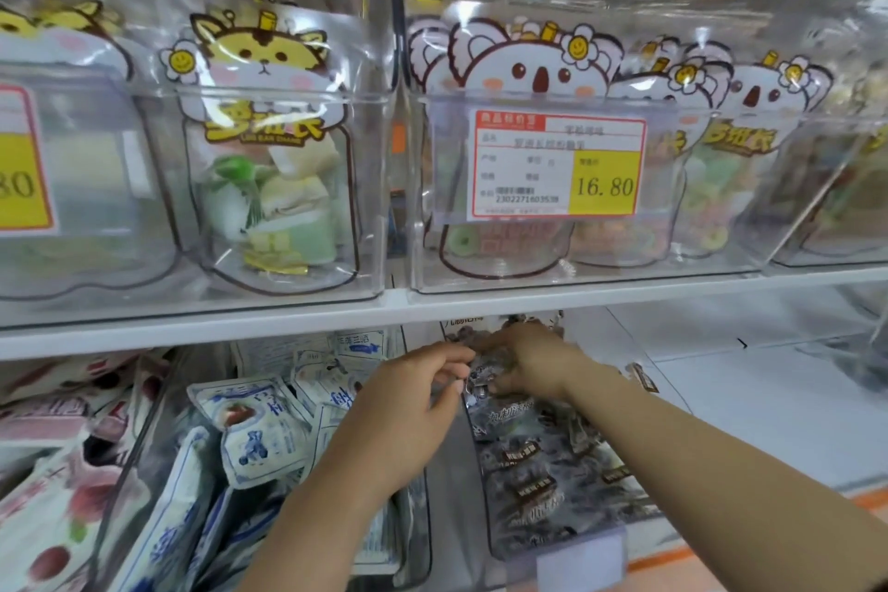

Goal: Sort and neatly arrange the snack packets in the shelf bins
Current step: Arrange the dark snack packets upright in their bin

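Observation:
Both hands reach into a clear bin [576, 558] on the lower shelf that holds several dark, clear-fronted snack packets [543, 476]. My right hand [533, 363] grips the top of one dark packet [480, 380] at the back of the bin, fingers curled over it. My left hand [408, 404] pinches the same packet's left edge with thumb and fingertips. To the left, another clear bin [139, 457] holds several white-and-blue packets [254, 437], piled loosely.
The upper shelf carries clear bins of jar-shaped candy bags: a tiger bag [269, 144] and koala bags [528, 72] behind a price tag [557, 166]. Pink fruit packets [53, 486] lie at far left. The white shelf edge [432, 308] hangs just above my hands.

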`<act>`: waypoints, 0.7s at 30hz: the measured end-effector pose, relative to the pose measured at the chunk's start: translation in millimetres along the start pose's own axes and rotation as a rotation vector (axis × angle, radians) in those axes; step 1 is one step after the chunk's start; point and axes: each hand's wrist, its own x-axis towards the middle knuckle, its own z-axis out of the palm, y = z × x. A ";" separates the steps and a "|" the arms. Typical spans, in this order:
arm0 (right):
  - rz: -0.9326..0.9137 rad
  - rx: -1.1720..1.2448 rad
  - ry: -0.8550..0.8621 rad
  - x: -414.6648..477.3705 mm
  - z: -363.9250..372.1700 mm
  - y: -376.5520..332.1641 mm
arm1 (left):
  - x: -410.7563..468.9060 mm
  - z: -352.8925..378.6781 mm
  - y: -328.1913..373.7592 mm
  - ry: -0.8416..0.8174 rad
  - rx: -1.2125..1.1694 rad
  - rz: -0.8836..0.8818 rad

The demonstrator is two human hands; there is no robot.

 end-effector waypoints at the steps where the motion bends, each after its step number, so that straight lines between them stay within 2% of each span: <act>1: 0.033 0.032 0.061 0.9 -0.5 0.3 | 0.4 -0.2 0.2 -0.002 0.001 -0.002; 6: 0.028 0.037 0.302 -17.6 -4.7 -8.2 | 0.8 -0.4 -0.1 -0.009 -0.001 -0.006; 11: -0.026 0.328 0.692 -72.0 -12.1 -2.2 | -1.8 0.0 6.3 0.044 0.072 0.008; 14: -0.021 0.442 0.738 -109.5 -1.5 2.1 | -11.1 1.5 19.6 0.093 0.105 0.058; 18: -0.077 0.452 0.797 -145.7 11.8 0.0 | -33.4 13.5 44.0 -0.083 0.171 0.162; 21: -0.101 0.470 0.832 -161.2 17.8 -3.9 | -45.4 18.7 50.2 -0.099 0.176 0.161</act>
